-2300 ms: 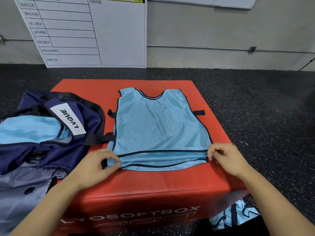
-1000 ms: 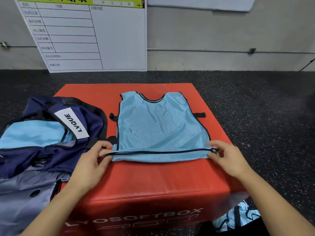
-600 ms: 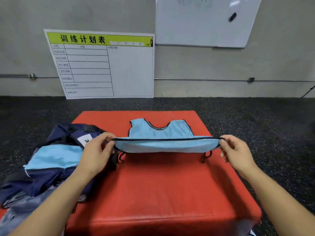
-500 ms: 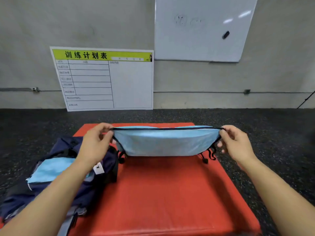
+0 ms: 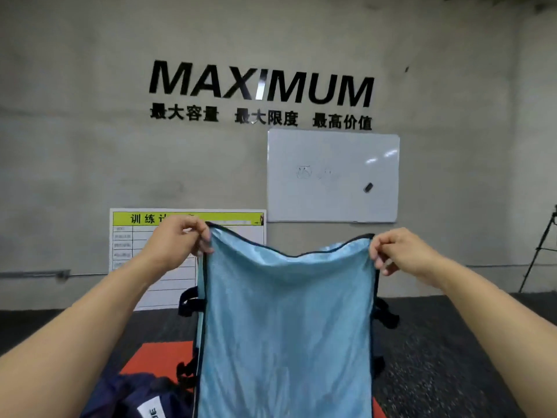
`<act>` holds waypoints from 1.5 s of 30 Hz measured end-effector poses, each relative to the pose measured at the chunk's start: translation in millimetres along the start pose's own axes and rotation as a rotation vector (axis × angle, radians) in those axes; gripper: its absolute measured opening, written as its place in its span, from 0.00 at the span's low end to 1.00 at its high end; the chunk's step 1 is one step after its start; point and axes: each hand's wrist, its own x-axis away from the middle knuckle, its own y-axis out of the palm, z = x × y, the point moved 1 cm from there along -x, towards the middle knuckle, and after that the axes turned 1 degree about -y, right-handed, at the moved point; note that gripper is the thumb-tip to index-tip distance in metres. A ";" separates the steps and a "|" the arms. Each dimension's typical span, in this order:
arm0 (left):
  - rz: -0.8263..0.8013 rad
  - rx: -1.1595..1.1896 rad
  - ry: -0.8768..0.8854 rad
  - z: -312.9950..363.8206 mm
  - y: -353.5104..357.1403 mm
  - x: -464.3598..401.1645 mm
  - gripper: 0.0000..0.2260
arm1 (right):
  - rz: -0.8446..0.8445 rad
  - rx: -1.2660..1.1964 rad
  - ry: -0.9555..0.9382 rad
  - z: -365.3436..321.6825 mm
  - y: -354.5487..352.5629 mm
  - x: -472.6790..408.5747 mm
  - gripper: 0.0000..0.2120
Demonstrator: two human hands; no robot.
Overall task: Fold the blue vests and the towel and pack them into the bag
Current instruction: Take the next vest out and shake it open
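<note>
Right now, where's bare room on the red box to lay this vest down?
Little shows: a bare strip of red box between the vest and the navy bag. The bag crowds the near left corner. The hanging vest hides the rest.

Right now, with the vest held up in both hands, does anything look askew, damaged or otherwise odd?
Nothing looks damaged. The blue vest hangs in the air, pinched at its top corners by the left hand and right hand. Its top edge sags in the middle and the left corner sits higher. The navy bag lies below on the red box.
</note>
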 end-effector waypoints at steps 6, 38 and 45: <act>0.047 -0.048 0.001 28.1 -13.3 6.7 0.21 | -0.010 -0.034 0.035 -31.1 -34.2 5.5 0.23; -0.173 0.277 -0.452 -49.5 48.0 -44.5 0.37 | -0.267 -0.374 0.393 36.3 -3.9 -71.9 0.29; -0.148 0.341 -0.448 -109.6 93.6 -91.1 0.38 | -0.162 -0.432 0.290 86.1 52.0 -142.1 0.34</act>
